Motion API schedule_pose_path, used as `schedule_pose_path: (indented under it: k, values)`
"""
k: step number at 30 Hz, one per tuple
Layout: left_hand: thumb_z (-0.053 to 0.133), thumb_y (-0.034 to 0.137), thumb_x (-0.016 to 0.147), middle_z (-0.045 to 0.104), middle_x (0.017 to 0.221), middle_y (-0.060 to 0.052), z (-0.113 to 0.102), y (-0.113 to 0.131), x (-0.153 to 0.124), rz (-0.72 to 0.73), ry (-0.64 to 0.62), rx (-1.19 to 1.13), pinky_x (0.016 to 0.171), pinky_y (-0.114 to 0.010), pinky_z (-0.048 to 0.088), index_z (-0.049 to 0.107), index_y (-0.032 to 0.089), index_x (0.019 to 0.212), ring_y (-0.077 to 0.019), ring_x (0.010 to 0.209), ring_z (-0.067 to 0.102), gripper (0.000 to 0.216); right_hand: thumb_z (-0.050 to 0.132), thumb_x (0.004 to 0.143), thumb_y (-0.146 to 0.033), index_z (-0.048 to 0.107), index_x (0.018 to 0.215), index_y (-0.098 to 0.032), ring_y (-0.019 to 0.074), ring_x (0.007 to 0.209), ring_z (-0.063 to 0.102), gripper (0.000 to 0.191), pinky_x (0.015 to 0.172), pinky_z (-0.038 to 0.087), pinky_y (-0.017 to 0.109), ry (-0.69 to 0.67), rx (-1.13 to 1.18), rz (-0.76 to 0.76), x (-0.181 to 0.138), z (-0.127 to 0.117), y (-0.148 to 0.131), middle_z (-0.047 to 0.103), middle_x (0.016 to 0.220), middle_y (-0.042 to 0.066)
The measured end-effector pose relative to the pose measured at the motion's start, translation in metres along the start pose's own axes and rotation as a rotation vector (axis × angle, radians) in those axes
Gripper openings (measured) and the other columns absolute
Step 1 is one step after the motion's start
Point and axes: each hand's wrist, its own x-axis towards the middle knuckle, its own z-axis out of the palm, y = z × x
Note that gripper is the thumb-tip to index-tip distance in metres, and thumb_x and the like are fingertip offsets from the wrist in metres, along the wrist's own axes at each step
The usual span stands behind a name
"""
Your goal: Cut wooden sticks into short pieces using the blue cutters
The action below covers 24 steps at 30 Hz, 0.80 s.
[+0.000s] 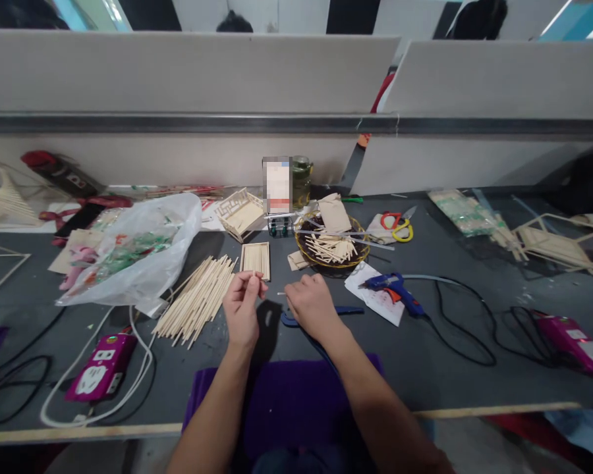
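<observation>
My left hand (242, 304) is closed in a pinch just in front of a small wooden tray-like frame (261, 260) lined with sticks. What sits between its thumb and fingers is too small to make out. My right hand (310, 304) is closed too, and the tip of a short pale stick (281, 293) pokes out of its fingers toward the left hand. Below the right hand lies a dark blue tool (350, 310), partly covered by it. To the left of my left hand is a pile of long wooden sticks (197, 299).
Behind my right hand stands a basket (300, 253) of short sticks. A blue glue gun (395, 287) with a cord lies on paper at right, scissors (399, 224) behind it. A plastic bag (178, 230) and purple power strip (103, 368) are at left. A phone (277, 184) stands behind.
</observation>
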Motion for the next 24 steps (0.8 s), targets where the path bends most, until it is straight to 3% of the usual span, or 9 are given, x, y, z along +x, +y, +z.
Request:
schedule_pose_path:
  k: [8,13,15,20,24]
  values:
    - [0.064,0.037,0.081,0.062,0.077,-0.002,0.004,-0.009,-0.007,0.095,-0.076,0.159,0.062,-0.020,0.044,0.066,0.017,0.085,-0.0109,0.067,0.056,0.020,0.051,0.087,-0.017,0.060,0.078,-0.017,0.0208,0.074,0.050,0.012,0.069,0.023,0.035,-0.021,0.026,0.062,0.000,0.004,0.004,0.065,0.072,0.007]
    - [0.064,0.039,0.080,0.060,0.069,0.000,0.004,-0.013,-0.001,-0.020,-0.001,0.014,0.052,-0.018,0.042,0.061,0.017,0.090,-0.0083,0.055,0.050,0.025,0.053,0.087,-0.022,0.061,0.077,-0.018,0.0187,0.074,0.054,0.013,0.070,0.029,0.032,0.022,0.168,0.174,0.001,0.009,0.007,0.065,0.072,0.006]
    - [0.066,0.039,0.076,0.061,0.068,0.000,0.003,-0.016,0.004,-0.132,-0.007,-0.080,0.049,-0.018,0.041,0.058,0.017,0.089,-0.0077,0.051,0.049,0.027,0.054,0.085,-0.024,0.062,0.074,-0.019,0.0168,0.070,0.055,0.015,0.068,0.032,0.029,0.076,0.352,0.275,0.002,0.010,0.009,0.065,0.068,0.003]
    - [0.066,0.035,0.071,0.061,0.066,0.001,0.001,-0.024,0.010,-0.450,-0.108,-0.191,0.049,-0.021,0.044,0.054,0.018,0.089,-0.0089,0.050,0.053,0.027,0.058,0.079,-0.036,0.066,0.070,-0.018,0.0148,0.063,0.058,0.021,0.062,0.043,0.025,0.171,1.077,0.468,0.004,0.011,0.015,0.065,0.066,0.000]
    - [0.066,0.044,0.071,0.058,0.064,0.001,0.005,-0.027,0.006,-0.537,-0.200,-0.192,0.044,-0.019,0.036,0.055,0.017,0.080,-0.0076,0.049,0.048,0.030,0.066,0.072,-0.040,0.070,0.073,-0.016,0.0174,0.069,0.063,0.024,0.067,0.049,0.029,0.179,1.355,0.568,0.004,0.011,0.017,0.071,0.077,0.004]
